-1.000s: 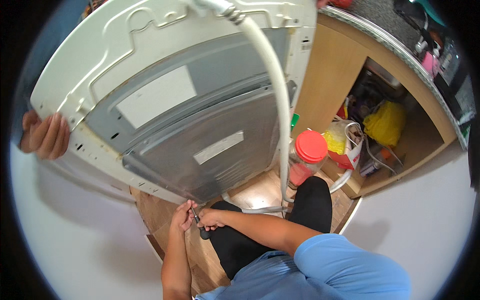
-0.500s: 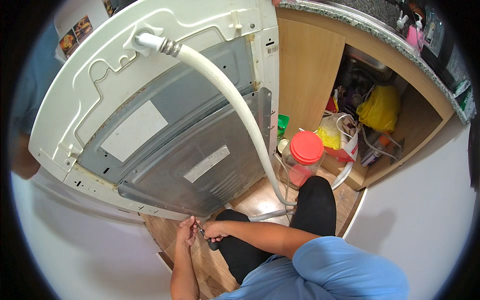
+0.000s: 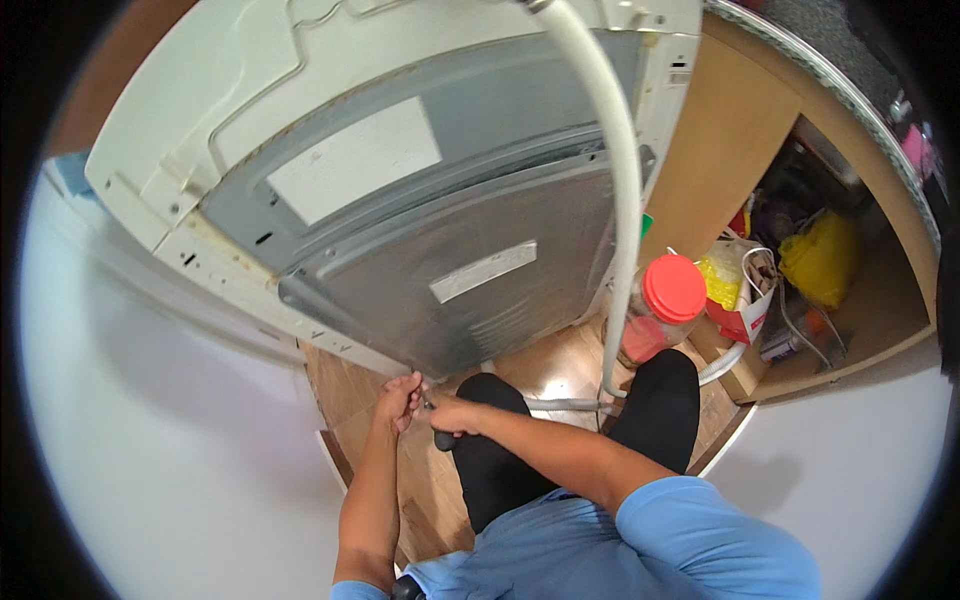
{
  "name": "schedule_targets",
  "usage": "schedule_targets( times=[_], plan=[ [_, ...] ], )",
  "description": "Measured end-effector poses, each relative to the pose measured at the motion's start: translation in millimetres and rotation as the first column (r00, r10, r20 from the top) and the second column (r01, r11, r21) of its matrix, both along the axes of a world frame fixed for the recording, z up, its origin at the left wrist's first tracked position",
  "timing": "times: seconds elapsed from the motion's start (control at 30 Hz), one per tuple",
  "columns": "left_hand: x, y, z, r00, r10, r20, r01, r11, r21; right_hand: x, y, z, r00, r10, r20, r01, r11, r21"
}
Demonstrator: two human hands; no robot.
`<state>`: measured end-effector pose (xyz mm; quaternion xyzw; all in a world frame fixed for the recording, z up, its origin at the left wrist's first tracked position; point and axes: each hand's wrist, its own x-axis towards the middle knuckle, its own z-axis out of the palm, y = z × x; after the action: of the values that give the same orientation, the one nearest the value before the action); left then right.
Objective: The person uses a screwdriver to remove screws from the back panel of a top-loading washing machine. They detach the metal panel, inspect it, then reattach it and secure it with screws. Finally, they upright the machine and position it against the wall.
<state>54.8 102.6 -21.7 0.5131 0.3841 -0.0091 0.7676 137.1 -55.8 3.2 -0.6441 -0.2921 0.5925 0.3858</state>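
Observation:
My right hand is wrapped round a screwdriver, its dark handle jutting below my fist and its thin shaft angled up and left. Close beside it, at the lower edge of a washing machine's back, my left hand is closed in a pinch. The fingers hide what they hold, if anything. The screwdriver's tip is also hard to make out there. Rising in front of me is the machine's grey metal back panel, set in a white casing. A pale hose hangs down across its right side.
Right of my knees stand a clear jar with a red lid and an open wooden cabinet. A bag and a yellow plastic bag sit in or by it. A grey corrugated hose lies on the wooden floor.
The view has tilted down and shifted left, so the machine appears higher and farther right. A person at the far left has mostly left the picture. Both hands stay at the panel's lower edge.

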Motion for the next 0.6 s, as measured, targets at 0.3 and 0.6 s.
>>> schedule_targets(
  times=[0.3, 0.6],
  plan=[
    [4, -14, -3, 0.995, 0.025, 0.097, -0.020, 0.998, -0.061, 11, -2, 0, 0.980, -0.091, 0.175, 0.110, 0.989, -0.097],
    [8, -12, 9, 0.995, 0.096, -0.006, -0.096, 0.995, -0.034, 12, -7, 34, 0.999, -0.041, -0.006, 0.039, 0.990, -0.137]
  ],
)
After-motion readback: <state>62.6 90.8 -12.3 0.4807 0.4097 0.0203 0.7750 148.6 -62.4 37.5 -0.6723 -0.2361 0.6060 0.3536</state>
